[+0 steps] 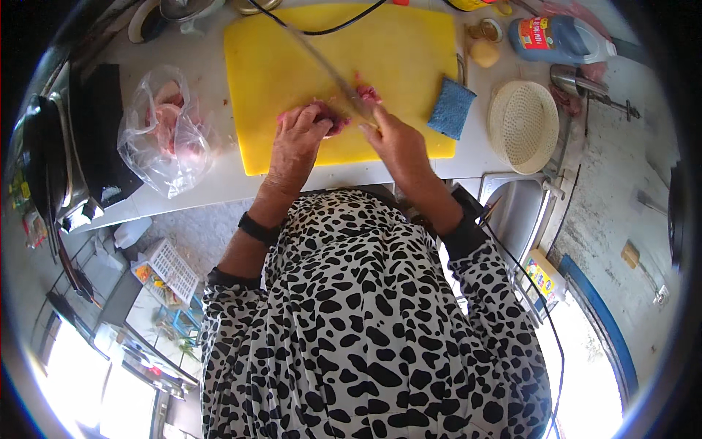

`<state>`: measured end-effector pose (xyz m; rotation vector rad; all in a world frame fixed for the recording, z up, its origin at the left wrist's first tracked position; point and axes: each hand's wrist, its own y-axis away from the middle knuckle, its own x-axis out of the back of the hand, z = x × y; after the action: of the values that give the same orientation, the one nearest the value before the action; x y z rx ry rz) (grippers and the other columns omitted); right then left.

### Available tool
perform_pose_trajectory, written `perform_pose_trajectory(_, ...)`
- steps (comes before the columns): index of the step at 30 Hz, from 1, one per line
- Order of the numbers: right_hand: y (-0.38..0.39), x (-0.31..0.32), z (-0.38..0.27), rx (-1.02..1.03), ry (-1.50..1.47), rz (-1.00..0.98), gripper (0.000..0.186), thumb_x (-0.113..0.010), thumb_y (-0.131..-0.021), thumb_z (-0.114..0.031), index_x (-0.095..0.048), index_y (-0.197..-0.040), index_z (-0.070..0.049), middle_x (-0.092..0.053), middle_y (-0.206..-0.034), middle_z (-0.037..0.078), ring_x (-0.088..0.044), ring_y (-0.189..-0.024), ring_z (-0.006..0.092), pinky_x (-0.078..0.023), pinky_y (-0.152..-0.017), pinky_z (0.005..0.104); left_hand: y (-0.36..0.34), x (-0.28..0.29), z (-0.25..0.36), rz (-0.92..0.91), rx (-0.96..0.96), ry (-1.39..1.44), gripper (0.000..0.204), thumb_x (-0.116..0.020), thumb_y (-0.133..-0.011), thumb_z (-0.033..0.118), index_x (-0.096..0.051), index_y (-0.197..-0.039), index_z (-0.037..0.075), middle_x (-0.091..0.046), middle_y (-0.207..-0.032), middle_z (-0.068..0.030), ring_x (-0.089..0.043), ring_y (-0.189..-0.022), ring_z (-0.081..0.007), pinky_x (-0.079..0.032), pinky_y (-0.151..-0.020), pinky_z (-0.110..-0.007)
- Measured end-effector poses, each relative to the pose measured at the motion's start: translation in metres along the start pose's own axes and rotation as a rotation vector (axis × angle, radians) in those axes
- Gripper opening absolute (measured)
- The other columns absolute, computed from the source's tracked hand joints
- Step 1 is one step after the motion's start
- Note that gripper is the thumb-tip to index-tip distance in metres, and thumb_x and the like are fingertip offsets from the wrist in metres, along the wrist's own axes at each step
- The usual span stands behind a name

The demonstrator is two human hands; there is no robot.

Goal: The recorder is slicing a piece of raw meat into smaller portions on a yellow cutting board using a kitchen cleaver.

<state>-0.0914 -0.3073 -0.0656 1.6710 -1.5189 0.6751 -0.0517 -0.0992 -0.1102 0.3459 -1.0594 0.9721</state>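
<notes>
On a yellow cutting board, my left hand presses a piece of red raw meat with its fingers curled over it. My right hand grips a knife by the handle, which is mostly hidden in the fist. The long blade slants away to the far left, just right of the held meat. A smaller piece of meat lies on the board beyond my right hand, close to the blade.
Left of the board sits a clear plastic bag with raw meat. A blue sponge rests on the board's right edge, beside a cream woven basket. A dark jug and a round yellowish item stand behind; a sink is nearer.
</notes>
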Motion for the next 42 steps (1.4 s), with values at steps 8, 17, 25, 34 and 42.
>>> perform_pose_trajectory(8, 0.040, 0.059, -0.017, -0.127, -0.139, -0.307, 0.044, -0.057, -0.098, -0.035, -0.053, -0.134, -0.010, -0.069, -0.100, 0.020, -0.067, -0.094, 0.0389, -0.052, -0.079, 0.0510, -0.006, 0.005, 0.002, 0.000, -0.018, -0.011, 0.027, -0.071, -0.079, 0.004, -0.070, -0.105, 0.013, -0.061, -0.121, -0.0053, -0.056, -0.115, -0.0293, -0.049, -0.096, -0.043)
perform_pose_trajectory(17, 0.048, 0.036, -0.008, -0.061, -0.020, -0.326, 0.045, -0.057, -0.099, -0.035, -0.048, -0.137, -0.013, -0.068, -0.092, 0.019, -0.068, -0.089, 0.0380, -0.054, -0.073, 0.0502, -0.006, 0.004, 0.001, -0.023, 0.001, 0.001, 0.025, -0.068, -0.082, 0.010, -0.071, -0.107, 0.015, -0.059, -0.118, -0.0036, -0.054, -0.118, -0.0271, -0.046, -0.097, -0.044)
perform_pose_trajectory(25, -0.004, -0.028, -0.017, 0.147, 0.065, 0.055, 0.042, -0.062, -0.096, -0.037, -0.053, -0.129, -0.013, -0.067, -0.082, 0.015, -0.067, -0.068, 0.0386, -0.054, -0.061, 0.0491, -0.009, 0.002, 0.003, -0.001, -0.024, 0.022, 0.023, -0.064, -0.084, 0.013, -0.070, -0.105, 0.014, -0.059, -0.119, -0.0045, -0.052, -0.121, -0.0261, -0.045, -0.099, -0.044)
perform_pose_trajectory(34, 0.020, 0.028, -0.002, -0.124, -0.087, -0.056, 0.043, -0.062, -0.096, -0.035, -0.055, -0.131, -0.012, -0.070, -0.093, 0.019, -0.068, -0.089, 0.0373, -0.054, -0.076, 0.0471, 0.004, 0.000, -0.001, 0.009, 0.003, -0.019, 0.024, -0.063, -0.081, 0.010, -0.069, -0.105, 0.013, -0.056, -0.124, -0.0071, -0.052, -0.123, -0.0288, -0.046, -0.101, -0.044)
perform_pose_trajectory(42, 0.049, 0.059, -0.013, 0.017, -0.021, -0.254, 0.047, -0.062, -0.097, -0.035, -0.052, -0.137, -0.015, -0.068, -0.099, 0.018, -0.068, -0.086, 0.0366, -0.055, -0.071, 0.0466, -0.005, 0.007, -0.002, -0.038, -0.018, 0.049, 0.025, -0.066, -0.081, 0.006, -0.070, -0.105, 0.008, -0.056, -0.120, -0.0087, -0.053, -0.122, -0.0311, -0.052, -0.097, -0.041)
